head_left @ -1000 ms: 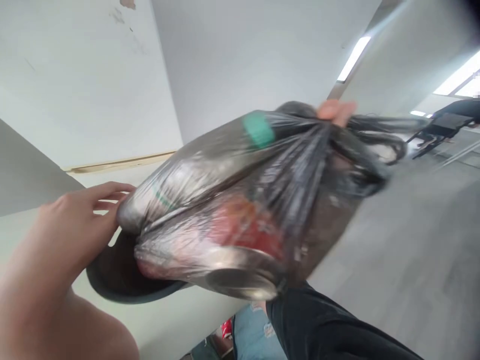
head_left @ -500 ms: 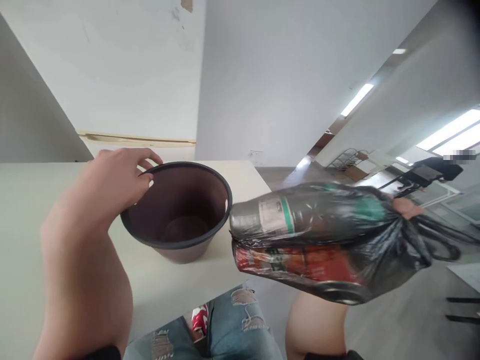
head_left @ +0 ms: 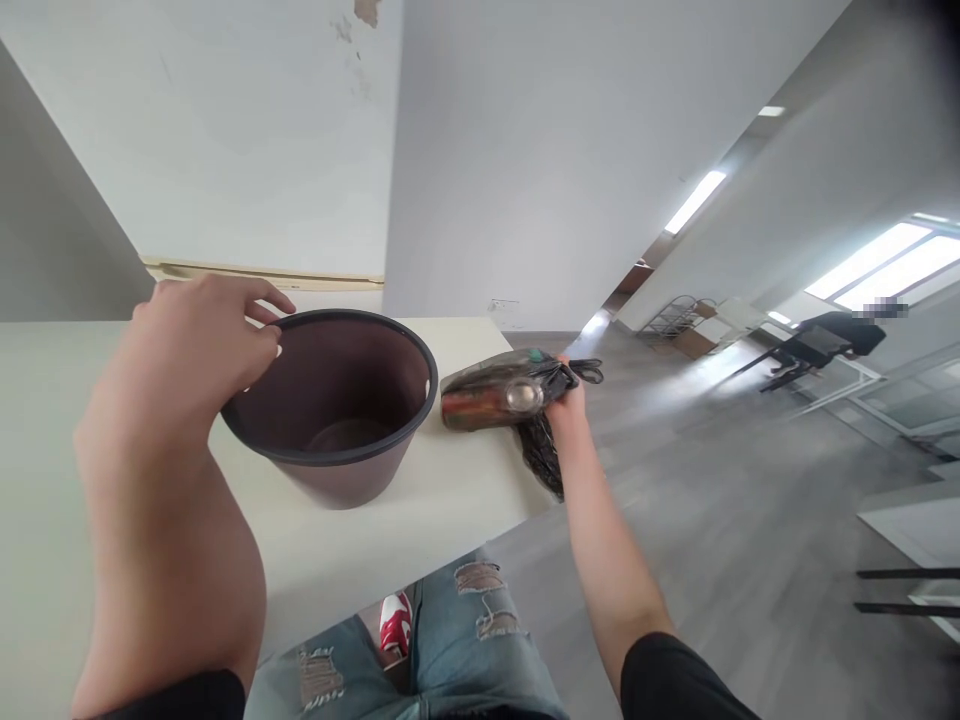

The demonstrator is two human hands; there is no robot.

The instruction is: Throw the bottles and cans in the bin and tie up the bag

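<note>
A dark brown plastic bin (head_left: 352,480) with a black rim stands upright on the white table, its visible inside bare. My left hand (head_left: 202,325) is closed over the bin's far left rim, thumb toward the inside. To the right, my right hand (head_left: 568,400) grips the gathered neck of a thin black plastic bag (head_left: 491,390). Through the film show a red can-like item and a round metallic end; the bag lies sideways at the table's right end. Dark crumpled plastic (head_left: 540,455) hangs below my right hand; whether it belongs to the same bag I cannot tell.
The white table (head_left: 345,560) ends at the right, beyond which lies grey floor (head_left: 720,480). A pale wall (head_left: 487,150) rises behind. Far right, a person in dark clothing (head_left: 840,335) is near white frames. A cardboard box (head_left: 694,343) stands by a wire rack.
My right hand has carried the bag away from me and leftward, from close to the camera to the table's right end. My left hand has stayed on the bin's rim.
</note>
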